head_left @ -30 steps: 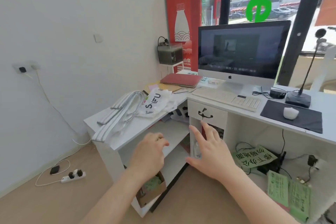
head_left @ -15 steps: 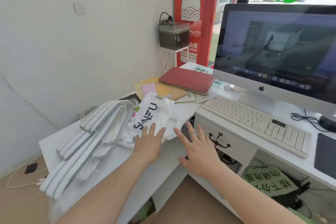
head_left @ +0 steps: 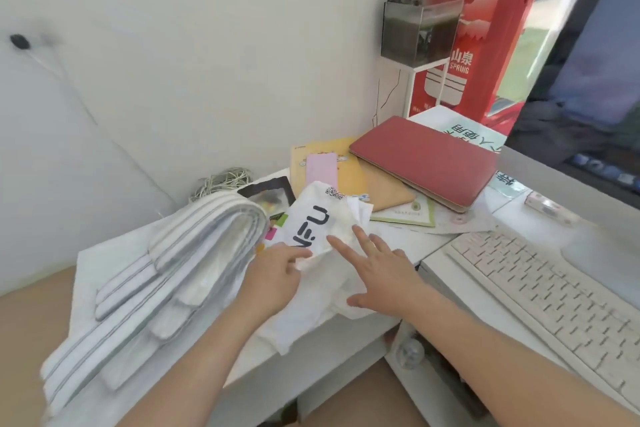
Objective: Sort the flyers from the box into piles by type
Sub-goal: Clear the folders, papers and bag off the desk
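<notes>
Head view: we see both hands on a white plastic bag [head_left: 313, 224] printed with black letters, which lies near the front edge of the white side table [head_left: 100, 253]. The left hand [head_left: 273, 279] pinches the bag's near edge, fingertips closed on the crumpled plastic. The right hand [head_left: 377, 274] lies flat with fingers spread, palm down on the bag's right part, gripping nothing.

Left of the bag, a bundle of white padded straps with grey stripes [head_left: 149, 277] runs from the middle of the table out over its front left corner. Behind the bag, toward the table's back edge, loose papers overlap: a yellow sheet [head_left: 349, 170] with a pink slip [head_left: 322, 170] on it, a tan envelope [head_left: 388, 189], a green-bordered leaflet [head_left: 405, 215], and a dark packet [head_left: 268, 196] partly under the bag. A red folder [head_left: 426, 161] rests on top of the envelope at the back right corner.

We cannot make out the box in this view.

To the right, on the higher desk, sits a white keyboard [head_left: 540, 291] in front of a monitor [head_left: 588, 80].
</notes>
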A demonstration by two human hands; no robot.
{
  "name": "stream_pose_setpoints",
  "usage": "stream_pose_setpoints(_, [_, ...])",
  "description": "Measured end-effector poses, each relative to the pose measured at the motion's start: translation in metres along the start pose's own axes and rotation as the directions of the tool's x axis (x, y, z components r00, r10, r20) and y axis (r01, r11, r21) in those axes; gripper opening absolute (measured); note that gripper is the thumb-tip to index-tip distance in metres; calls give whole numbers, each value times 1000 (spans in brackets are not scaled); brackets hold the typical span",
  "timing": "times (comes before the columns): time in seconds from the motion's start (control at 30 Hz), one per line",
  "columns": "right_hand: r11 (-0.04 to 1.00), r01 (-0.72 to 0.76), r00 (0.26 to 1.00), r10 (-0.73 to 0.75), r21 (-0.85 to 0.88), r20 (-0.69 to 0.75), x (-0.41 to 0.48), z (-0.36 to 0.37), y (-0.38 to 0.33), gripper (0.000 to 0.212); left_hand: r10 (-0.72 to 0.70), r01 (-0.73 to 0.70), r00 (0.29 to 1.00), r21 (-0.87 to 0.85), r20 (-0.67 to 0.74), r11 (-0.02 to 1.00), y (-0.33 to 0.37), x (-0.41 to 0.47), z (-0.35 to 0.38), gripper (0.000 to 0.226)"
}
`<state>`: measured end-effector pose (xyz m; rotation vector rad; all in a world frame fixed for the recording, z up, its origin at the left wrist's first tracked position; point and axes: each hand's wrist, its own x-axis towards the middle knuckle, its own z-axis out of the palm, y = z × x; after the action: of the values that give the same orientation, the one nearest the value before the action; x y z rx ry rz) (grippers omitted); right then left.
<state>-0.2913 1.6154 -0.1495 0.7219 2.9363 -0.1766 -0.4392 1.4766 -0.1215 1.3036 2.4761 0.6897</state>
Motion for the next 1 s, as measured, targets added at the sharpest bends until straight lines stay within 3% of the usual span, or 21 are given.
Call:
stream_pose_setpoints(0.1, [998, 24, 996, -28, -52, -87, 22, 0, 11, 99, -125, 97, 991, -417, -42, 904, 19, 7, -17, 41])
stream_pose_setpoints(0.17, [996, 16, 981, -34, -92, -189, 37, 0, 18, 69, -81, 79, 997, -435, 16, 897, 19, 11, -16, 44])
stream_pose_setpoints(0.23, [980, 8, 978, -49, -199, -201, 46, -4, 25, 32, 29, 18, 984, -259, 178, 966, 6, 16, -10, 48])
stream_pose_setpoints(0.27, [974, 21, 988, -55, -227, -144, 49, -5, 29, 28, 56, -14, 953, -143, 297, 990, -2, 19, -7, 46])
stream_pose_setpoints(0.3, [976, 34, 997, -47, -216, -58, 51, -4, 33, 31, 64, -41, 919, -67, 389, 997, -7, 22, -6, 39])
stream_pose_setpoints(0.37, [989, 14, 995, 1, -146, 101, 54, -7, 37, 35, 63, -69, 904, -2, 422, 998, -17, 27, 0, 24])
stream_pose_setpoints(0.4, [995, -8, 990, 22, -98, 136, 54, -9, 37, 34, 48, -74, 912, 48, 408, 996, -20, 30, 6, 33])
stream_pose_setpoints(0.43, [999, -37, 987, 43, -38, 157, 55, -6, 36, 30, 7, -67, 907, 126, 421, 990, -24, 32, 15, 56])
stream_pose_setpoints(0.5, [992, -107, 979, 95, 60, 179, 55, 0, 32, 29, -62, -125, 860, 327, 507, 937, -26, 33, 32, 94])
stream_pose_setpoints(0.53, [986, -147, 977, 132, 79, 169, 54, 3, 31, 36, -56, -182, 850, 391, 524, 902, -25, 33, 38, 98])
stream_pose_setpoints(0.63, [972, -234, 970, 232, 15, 77, 49, 7, 35, 63, 32, -287, 846, 403, 532, 869, -24, 36, 42, 78])
stream_pose_setpoints(0.73, [960, -281, 959, 280, 12, 46, 50, 6, 43, 56, 150, -341, 887, 401, 437, 850, -26, 44, 40, 50])
stream_pose_setpoints(0.8, [925, -333, 943, 332, 183, 36, 50, 0, 50, 50, 163, -291, 929, 384, 333, 876, -18, 46, 34, 35])
stream_pose_setpoints(0.87, [841, -328, 928, 373, 430, -22, 46, -16, 64, 62, 182, -228, 967, 285, 181, 931, -6, 52, 25, 23])
stream_pose_setpoints(0.93, [691, -248, 924, 379, 679, -48, 46, -43, 81, 84, 208, -200, 977, 137, -44, 970, 8, 61, 8, 23])
stream_pose_setpoints(1.0, [583, -204, 937, 349, 786, -16, 50, -67, 102, 100, 151, -143, 962, 51, -228, 988, 24, 72, -9, 29])
